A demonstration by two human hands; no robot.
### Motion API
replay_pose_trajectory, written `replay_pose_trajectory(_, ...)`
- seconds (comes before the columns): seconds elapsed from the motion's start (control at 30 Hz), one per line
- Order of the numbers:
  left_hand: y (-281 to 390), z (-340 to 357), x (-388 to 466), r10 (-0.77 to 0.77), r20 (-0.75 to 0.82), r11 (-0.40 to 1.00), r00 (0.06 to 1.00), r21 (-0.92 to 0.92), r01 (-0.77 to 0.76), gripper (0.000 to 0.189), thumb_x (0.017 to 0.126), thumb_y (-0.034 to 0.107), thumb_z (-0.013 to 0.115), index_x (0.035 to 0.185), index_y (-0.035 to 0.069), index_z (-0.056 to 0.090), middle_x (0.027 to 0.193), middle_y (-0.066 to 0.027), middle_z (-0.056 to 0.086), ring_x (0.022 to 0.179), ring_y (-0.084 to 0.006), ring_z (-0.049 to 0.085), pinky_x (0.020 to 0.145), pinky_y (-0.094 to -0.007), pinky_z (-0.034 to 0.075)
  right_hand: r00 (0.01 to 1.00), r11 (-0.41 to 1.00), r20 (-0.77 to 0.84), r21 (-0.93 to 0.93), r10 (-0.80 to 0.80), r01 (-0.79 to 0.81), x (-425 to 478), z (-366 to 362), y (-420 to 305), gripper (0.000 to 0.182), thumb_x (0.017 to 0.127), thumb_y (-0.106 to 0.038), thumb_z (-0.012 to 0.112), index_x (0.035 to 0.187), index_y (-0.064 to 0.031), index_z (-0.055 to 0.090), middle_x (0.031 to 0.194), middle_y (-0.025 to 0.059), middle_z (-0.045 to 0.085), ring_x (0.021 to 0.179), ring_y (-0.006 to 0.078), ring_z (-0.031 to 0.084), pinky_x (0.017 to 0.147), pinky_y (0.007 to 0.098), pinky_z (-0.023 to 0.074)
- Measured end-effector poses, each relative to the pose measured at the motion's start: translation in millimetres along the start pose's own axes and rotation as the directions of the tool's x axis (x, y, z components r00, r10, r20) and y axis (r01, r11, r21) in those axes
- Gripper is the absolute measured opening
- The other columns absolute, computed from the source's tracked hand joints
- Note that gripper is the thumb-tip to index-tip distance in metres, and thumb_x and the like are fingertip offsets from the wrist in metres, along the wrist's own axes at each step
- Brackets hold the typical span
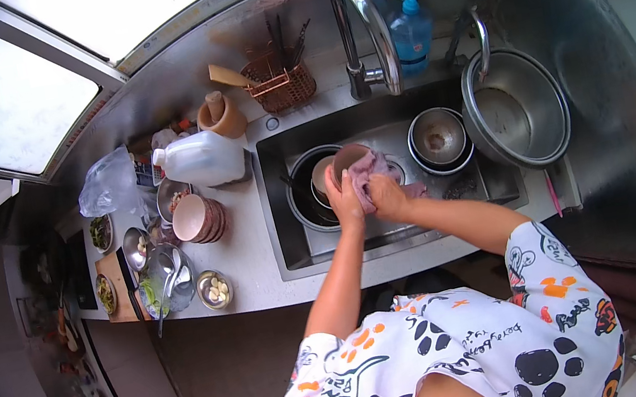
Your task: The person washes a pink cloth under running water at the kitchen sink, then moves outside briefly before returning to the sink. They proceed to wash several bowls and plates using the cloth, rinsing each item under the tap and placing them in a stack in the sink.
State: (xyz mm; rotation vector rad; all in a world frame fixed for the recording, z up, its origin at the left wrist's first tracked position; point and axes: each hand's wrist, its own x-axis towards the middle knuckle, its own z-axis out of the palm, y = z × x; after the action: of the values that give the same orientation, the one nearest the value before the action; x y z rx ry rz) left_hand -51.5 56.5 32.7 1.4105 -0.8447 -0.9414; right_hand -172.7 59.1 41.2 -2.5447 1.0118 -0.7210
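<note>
Over the sink [326, 249], my left hand [346, 201] grips a small pinkish-brown bowl [349, 157] by its side. My right hand [387, 194] presses a mauve cloth [363, 181] against that bowl; part of the cloth hangs to the right. Beneath and left of the hands, a large round metal pot [297, 213] sits in the sink with another bowl [320, 174] inside it, partly hidden. Further right in the sink, a small metal bowl [439, 135] is nested in a wider one.
A chrome faucet [371, 32] arches over the sink's back edge, beside a blue pump bottle [412, 34]. Large metal basins [506, 116] overlap the sink's right end. On the left counter stand stacked bowls [192, 218], a plastic jug [204, 159], a mortar [224, 119] and a utensil basket [282, 88].
</note>
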Motion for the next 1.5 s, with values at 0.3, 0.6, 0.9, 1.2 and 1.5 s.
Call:
replay_pose_trajectory(0.3,-15,17,-5,0.035,-0.023,0.999,0.999,-0.037,-0.036,0.046,0.090,0.020,0.047,0.130,-0.001,0.037,0.129,-0.0184,0.045,0.115,-0.0272,0.049,0.100,-0.0340,0.034,0.980,0.994,-0.179,0.070,0.091,-0.080,-20,26,17,0.027,0.060,-0.015,0.064,0.084,-0.0043,0.060,0.086,0.0105,0.060,0.089,0.0259,0.056,0.100,0.0414,0.0335)
replay_pose_trajectory(0.6,-68,26,-3,0.058,0.002,0.996,0.998,0.074,-0.058,0.050,0.090,0.026,0.047,0.134,0.007,0.032,0.125,-0.0147,0.046,0.111,-0.0298,0.048,0.076,-0.0462,0.052,0.960,0.968,-0.127,0.032,0.250,-0.248,-32,36,28,0.024,0.062,-0.013,0.062,0.085,-0.0046,0.062,0.087,0.0093,0.061,0.096,0.0247,0.055,0.101,0.0421,0.0320)
replay_pose_trajectory(0.9,-39,25,-6,-0.001,0.065,0.998,0.998,-0.068,0.006,0.044,0.090,0.017,0.048,0.128,-0.002,0.037,0.125,-0.0141,0.049,0.114,-0.0246,0.047,0.098,-0.0327,0.034,0.964,0.963,-0.159,0.202,0.213,-0.179,-25,17,15,0.040,0.055,-0.009,0.064,0.094,-0.0009,0.059,0.092,0.0163,0.058,0.101,0.0333,0.051,0.099,0.0455,0.0335)
replay_pose_trajectory(1.2,-51,20,-2,-0.026,0.093,0.999,0.995,0.031,0.024,0.045,0.089,0.021,0.047,0.130,0.007,0.038,0.125,-0.0119,0.048,0.111,-0.0259,0.050,0.080,-0.0360,0.049,0.972,0.986,-0.181,0.105,0.149,-0.131,-22,9,14,0.034,0.061,-0.014,0.064,0.095,-0.0087,0.062,0.095,0.0092,0.060,0.100,0.0238,0.053,0.101,0.0414,0.0326)
replay_pose_trajectory(1.5,-49,26,1,-0.115,0.131,0.993,0.985,0.044,0.110,0.048,0.090,0.024,0.046,0.132,0.005,0.035,0.133,-0.0121,0.042,0.113,-0.0282,0.049,0.096,-0.0351,0.037,0.993,0.999,-0.111,-0.021,0.027,-0.029,-26,11,30,0.024,0.061,-0.014,0.064,0.083,-0.0067,0.063,0.083,0.0100,0.059,0.091,0.0255,0.056,0.102,0.0435,0.0310)
